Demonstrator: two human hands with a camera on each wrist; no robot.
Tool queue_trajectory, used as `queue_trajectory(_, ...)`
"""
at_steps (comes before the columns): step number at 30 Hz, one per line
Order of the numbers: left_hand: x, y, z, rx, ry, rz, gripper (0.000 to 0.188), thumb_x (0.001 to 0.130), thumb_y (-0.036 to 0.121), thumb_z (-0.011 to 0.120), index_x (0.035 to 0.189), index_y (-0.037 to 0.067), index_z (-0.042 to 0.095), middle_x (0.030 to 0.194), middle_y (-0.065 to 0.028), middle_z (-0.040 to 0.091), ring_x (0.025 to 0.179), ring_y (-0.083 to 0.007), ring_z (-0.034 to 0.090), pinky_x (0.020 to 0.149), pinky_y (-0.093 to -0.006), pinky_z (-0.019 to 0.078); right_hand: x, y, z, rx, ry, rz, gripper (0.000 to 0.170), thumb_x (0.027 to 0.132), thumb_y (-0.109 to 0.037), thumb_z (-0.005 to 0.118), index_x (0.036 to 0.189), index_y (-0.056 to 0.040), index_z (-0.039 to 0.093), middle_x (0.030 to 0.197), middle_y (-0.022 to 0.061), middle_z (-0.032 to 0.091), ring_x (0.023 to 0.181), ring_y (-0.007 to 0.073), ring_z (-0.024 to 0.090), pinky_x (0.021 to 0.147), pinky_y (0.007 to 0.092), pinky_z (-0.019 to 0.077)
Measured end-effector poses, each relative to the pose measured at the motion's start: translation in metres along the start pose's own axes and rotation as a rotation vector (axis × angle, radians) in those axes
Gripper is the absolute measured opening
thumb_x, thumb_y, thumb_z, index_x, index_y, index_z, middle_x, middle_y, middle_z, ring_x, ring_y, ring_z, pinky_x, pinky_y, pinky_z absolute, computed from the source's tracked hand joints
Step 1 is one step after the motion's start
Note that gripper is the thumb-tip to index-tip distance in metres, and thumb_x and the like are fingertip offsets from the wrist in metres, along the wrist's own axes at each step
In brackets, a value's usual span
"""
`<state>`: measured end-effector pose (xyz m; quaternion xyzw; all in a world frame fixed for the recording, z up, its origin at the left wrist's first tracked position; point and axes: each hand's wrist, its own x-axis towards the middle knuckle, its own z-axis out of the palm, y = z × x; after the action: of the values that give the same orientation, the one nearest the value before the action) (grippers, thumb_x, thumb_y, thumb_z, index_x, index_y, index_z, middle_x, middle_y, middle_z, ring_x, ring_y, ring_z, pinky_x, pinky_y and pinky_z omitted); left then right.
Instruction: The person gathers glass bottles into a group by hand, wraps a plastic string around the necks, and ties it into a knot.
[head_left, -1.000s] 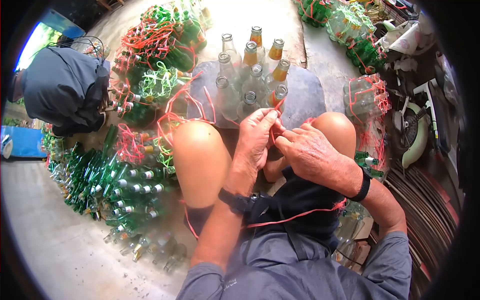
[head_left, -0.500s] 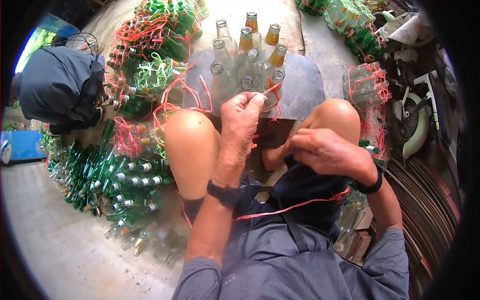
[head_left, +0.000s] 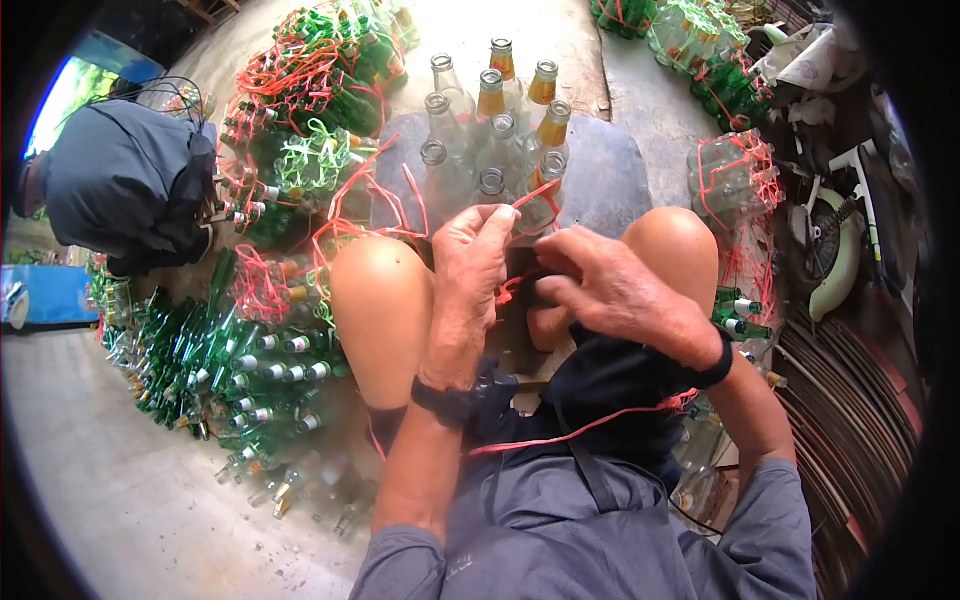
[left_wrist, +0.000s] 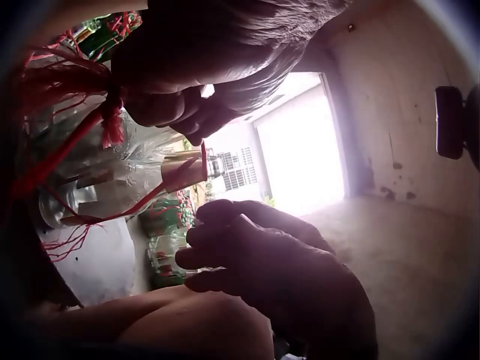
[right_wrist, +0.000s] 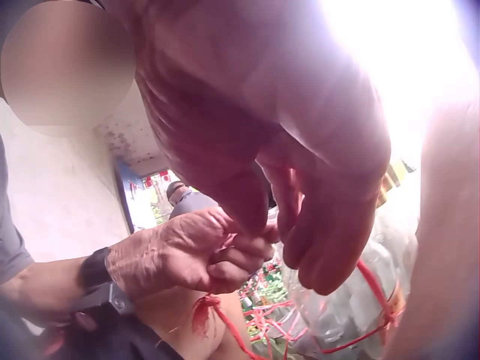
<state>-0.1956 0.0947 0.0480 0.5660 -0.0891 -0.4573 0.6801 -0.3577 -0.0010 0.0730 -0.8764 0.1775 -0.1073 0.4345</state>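
A cluster of clear glass bottles (head_left: 501, 145), some with orange neck labels, stands upright in front of the knees on a grey board (head_left: 610, 185). My left hand (head_left: 468, 262) pinches a red plastic string (head_left: 536, 193) between thumb and forefinger. From there the string runs to the nearest bottles, and in the left wrist view a frayed knot (left_wrist: 112, 112) hangs beside the fingers. Close to the left hand, my right hand (head_left: 620, 292) has its fingers loosely bent and spaced apart. Nothing shows between them in the left wrist view, where this hand (left_wrist: 277, 274) is below.
Many green bottles (head_left: 220, 345) lie heaped on the floor at the left. Behind them are bundles tied with red string (head_left: 300, 75) and green string (head_left: 320, 160). Another tied bundle (head_left: 733, 185) stands at the right, near a wheel (head_left: 830, 250). A person in dark clothing (head_left: 125, 180) bends at the far left.
A second ago both hands met at the string. The right hand then drew back to the right, and now has come back toward the left hand, which keeps its pinch.
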Motion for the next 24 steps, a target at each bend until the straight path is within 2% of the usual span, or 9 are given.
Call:
queue_trajectory(2,-0.001,0.0,-0.001,-0.056,-0.015,-0.049,0.014,0.1,0.014,0.07,0.105,0.002,0.067,0.067,0.0093,0.05,0.048,0.0016,0.034,0.041,-0.019,0.0229,0.009,0.001,0.018,0.008,-0.01,-0.055,0.042,0.091,-0.021,0.072,0.12,0.0065,0.059,0.108,0.0257,0.065,0.103,0.0405,0.066,0.09,0.0448,0.0534)
queue_trajectory(5,-0.002,0.002,-0.004,-0.137,0.002,-0.056,0.014,0.101,0.011,0.066,0.112,0.003,0.063,0.067,0.0073,0.047,0.047,0.0002,0.033,0.04,-0.0192,0.0247,0.015,-0.009,0.036,0.414,-0.097,0.103,0.048,0.094,-0.018,0.07,0.132,0.0077,0.053,0.115,0.0203,0.069,0.112,0.0269,0.067,0.096,0.0401,0.0538)
queue_trajectory(6,-0.001,0.002,-0.008,-0.195,-0.014,-0.047,0.015,0.102,0.01,0.064,0.114,0.003,0.063,0.068,0.0074,0.048,0.047,0.0004,0.034,0.039,-0.0188,0.0253,0.016,-0.009,0.041,0.414,-0.103,0.101,0.048,0.094,-0.018,0.07,0.132,0.0077,0.053,0.115,0.0203,0.069,0.112,0.0269,0.067,0.096,0.0401,0.0538)
queue_trajectory(8,-0.002,0.003,-0.013,-0.257,-0.027,-0.039,0.015,0.102,0.009,0.062,0.116,0.003,0.062,0.068,0.0075,0.048,0.047,0.0006,0.034,0.039,-0.0184,0.0258,0.017,-0.006,0.051,0.832,-0.088,0.185,0.048,0.096,-0.017,0.068,0.133,0.0067,0.05,0.115,0.014,0.068,0.109,0.0191,0.065,0.093,0.0363,0.0541)
queue_trajectory(11,-0.002,0.005,-0.016,-0.308,-0.059,-0.102,0.015,0.102,0.008,0.061,0.116,0.004,0.061,0.07,0.0049,0.049,0.047,-0.0008,0.035,0.04,-0.0194,0.0283,0.014,-0.005,0.041,0.888,-0.302,0.312,0.034,0.1,-0.017,0.067,0.128,-0.0025,0.054,0.102,0.0061,0.065,0.093,0.0109,0.063,0.08,0.0297,0.0519)
queue_trajectory(14,-0.001,0.002,-0.02,-0.432,-0.104,-0.13,0.016,0.102,0.008,0.061,0.118,0.004,0.06,0.073,0.001,0.053,0.049,-0.0043,0.041,0.044,-0.0224,0.0362,0.007,-0.021,0.033,0.686,-0.247,0.332,0.021,0.103,-0.015,0.061,0.121,-0.0038,0.057,0.09,-0.0001,0.061,0.083,0.0059,0.056,0.071,0.025,0.0472)
queue_trajectory(15,-0.002,0.0,-0.019,-0.484,-0.08,-0.124,0.016,0.102,0.007,0.06,0.118,0.003,0.06,0.075,-0.0009,0.055,0.051,-0.0068,0.045,0.049,-0.0246,0.043,0.005,-0.018,0.038,0.608,-0.185,0.276,0.013,0.105,-0.014,0.058,0.109,-0.0025,0.061,0.083,-0.003,0.056,0.079,0.0045,0.052,0.067,0.0253,0.0446)
queue_trajectory(19,0.0,-0.005,-0.023,-0.574,-0.08,-0.105,0.018,0.103,0.006,0.059,0.121,0.003,0.058,0.084,-0.0063,0.065,0.063,-0.0169,0.065,0.065,-0.0339,0.0609,-0.006,-0.009,0.021,0.603,-0.205,0.328,0.022,0.105,-0.015,0.058,0.091,0.0013,0.064,0.069,-0.0041,0.052,0.068,0.0035,0.048,0.055,0.0267,0.0403)
queue_trajectory(24,-0.002,-0.01,-0.026,-0.561,-0.068,-0.067,0.02,0.1,0.005,0.06,0.119,-0.001,0.06,0.094,-0.0124,0.072,0.079,-0.0225,0.073,0.08,-0.0371,0.0634,-0.001,-0.011,-0.011,0.418,-0.104,0.185,0.028,0.105,-0.017,0.061,0.085,0.0027,0.065,0.072,-0.0037,0.054,0.069,0.0033,0.05,0.057,0.0266,0.0424)
